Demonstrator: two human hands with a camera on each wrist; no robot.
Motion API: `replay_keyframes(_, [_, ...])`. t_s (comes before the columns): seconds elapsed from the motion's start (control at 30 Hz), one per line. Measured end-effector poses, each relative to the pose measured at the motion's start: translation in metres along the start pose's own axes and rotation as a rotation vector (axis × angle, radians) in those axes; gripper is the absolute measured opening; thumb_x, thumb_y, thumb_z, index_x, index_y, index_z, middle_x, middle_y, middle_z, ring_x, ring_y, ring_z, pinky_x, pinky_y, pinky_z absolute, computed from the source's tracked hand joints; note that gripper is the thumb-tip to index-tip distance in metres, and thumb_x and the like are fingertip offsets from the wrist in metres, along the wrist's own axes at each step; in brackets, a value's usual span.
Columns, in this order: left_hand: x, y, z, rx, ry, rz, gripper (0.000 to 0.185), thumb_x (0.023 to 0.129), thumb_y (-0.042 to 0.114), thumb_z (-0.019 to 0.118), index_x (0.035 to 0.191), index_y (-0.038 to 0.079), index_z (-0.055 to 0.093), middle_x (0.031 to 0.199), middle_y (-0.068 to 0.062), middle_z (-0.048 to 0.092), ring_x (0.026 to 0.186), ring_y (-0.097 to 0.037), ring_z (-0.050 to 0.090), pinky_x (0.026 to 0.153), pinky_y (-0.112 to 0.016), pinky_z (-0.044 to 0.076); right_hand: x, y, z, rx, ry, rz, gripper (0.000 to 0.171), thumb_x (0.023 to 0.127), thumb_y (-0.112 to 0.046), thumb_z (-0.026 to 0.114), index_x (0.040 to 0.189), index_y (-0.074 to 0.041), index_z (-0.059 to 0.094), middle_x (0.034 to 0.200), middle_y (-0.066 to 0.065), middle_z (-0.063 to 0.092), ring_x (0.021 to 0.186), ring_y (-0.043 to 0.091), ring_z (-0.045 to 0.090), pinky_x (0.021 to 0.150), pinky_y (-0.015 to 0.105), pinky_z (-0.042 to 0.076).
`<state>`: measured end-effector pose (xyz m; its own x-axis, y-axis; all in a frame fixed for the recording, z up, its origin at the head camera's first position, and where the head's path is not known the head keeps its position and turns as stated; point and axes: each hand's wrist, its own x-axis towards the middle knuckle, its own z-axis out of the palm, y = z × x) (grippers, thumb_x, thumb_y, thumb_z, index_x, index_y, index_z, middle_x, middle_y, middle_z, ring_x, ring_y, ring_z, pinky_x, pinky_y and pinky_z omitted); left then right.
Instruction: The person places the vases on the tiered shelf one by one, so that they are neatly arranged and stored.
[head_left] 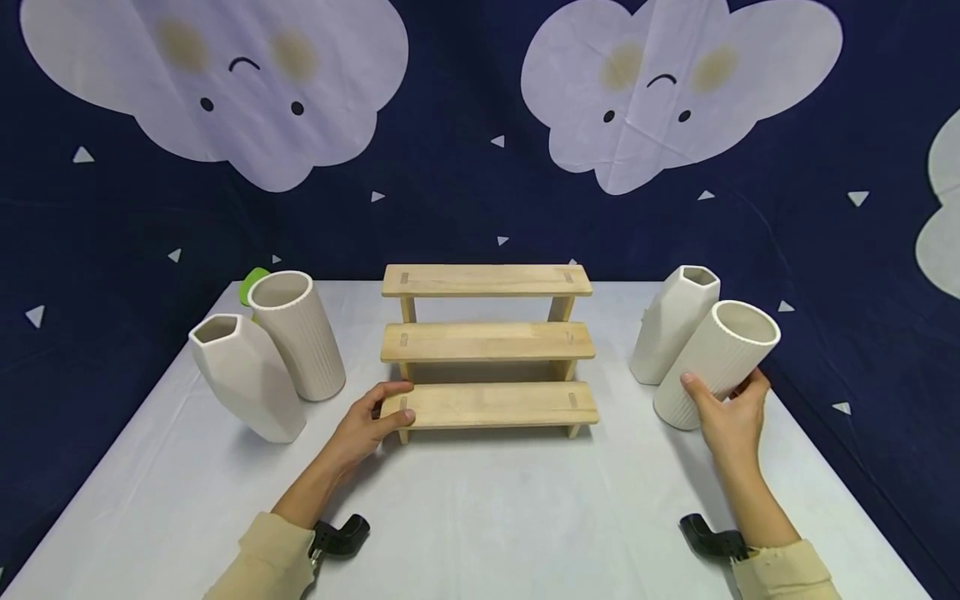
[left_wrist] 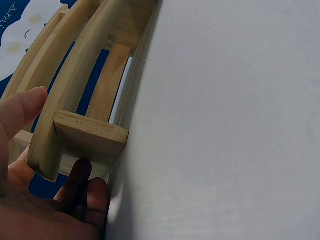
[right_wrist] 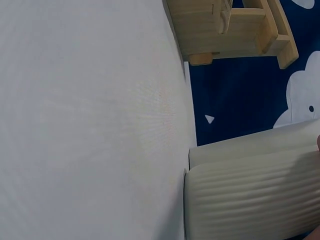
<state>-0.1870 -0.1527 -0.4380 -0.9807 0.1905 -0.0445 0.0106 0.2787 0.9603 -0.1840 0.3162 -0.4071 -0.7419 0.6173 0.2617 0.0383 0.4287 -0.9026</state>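
Note:
A three-tier wooden display stand (head_left: 498, 340) stands in the middle of the table. My left hand (head_left: 375, 417) grips the left end of its lowest step, thumb over the board; in the left wrist view, other fingers (left_wrist: 80, 175) curl by the end leg. On the right, my right hand (head_left: 733, 421) holds a white ribbed vase (head_left: 708, 362), thumb on its near side and fingers round the far side. Directly behind it stands a white faceted vase (head_left: 671, 329). The right wrist view shows the ribbed vase's base (right_wrist: 225, 200) at the tabletop, with most of the hand out of frame.
At the left stand another faceted vase (head_left: 251, 379) and another ribbed vase (head_left: 303, 342), with a green object (head_left: 253, 283) partly hidden behind them. The white table (head_left: 517, 517) ends at a dark blue cloth (head_left: 465, 167) with clouds.

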Motion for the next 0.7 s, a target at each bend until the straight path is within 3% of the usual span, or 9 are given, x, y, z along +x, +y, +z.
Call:
replay_keyframes(0.27, [0.0012, 0.0011, 0.0014, -0.015, -0.008, 0.005, 0.051, 0.086, 0.021, 0.068, 0.132, 0.011, 0.050, 0.130, -0.015, 0.048, 0.104, -0.016, 0.049, 0.083, -0.021, 0.043, 0.0009, 0.0019, 0.0018, -0.012, -0.025, 0.009, 0.080, 0.078, -0.026, 0.075, 0.141, -0.011, 0.028, 0.131, 0.011, 0.045, 0.114, 0.020, 0.044, 0.098, 0.031, 0.033])
replay_keyframes(0.57, [0.0009, 0.0029, 0.0017, 0.017, -0.022, -0.028, 0.052, 0.087, 0.024, 0.067, 0.134, 0.015, 0.048, 0.144, -0.013, 0.035, 0.122, -0.027, 0.042, 0.093, -0.030, 0.038, 0.0015, 0.0051, 0.0031, -0.007, -0.043, 0.014, 0.082, 0.077, -0.026, 0.076, 0.140, -0.005, 0.028, 0.133, 0.015, 0.043, 0.120, 0.028, 0.043, 0.106, 0.043, 0.031])
replay_keyframes(0.7, [0.0006, 0.0035, 0.0026, 0.025, -0.019, -0.039, 0.052, 0.087, 0.023, 0.067, 0.135, 0.015, 0.047, 0.135, -0.014, 0.036, 0.117, -0.027, 0.044, 0.091, -0.029, 0.038, 0.0007, 0.0055, 0.0038, -0.002, -0.051, 0.013, 0.082, 0.077, -0.025, 0.076, 0.139, -0.004, 0.027, 0.133, 0.017, 0.043, 0.121, 0.029, 0.042, 0.106, 0.044, 0.030])
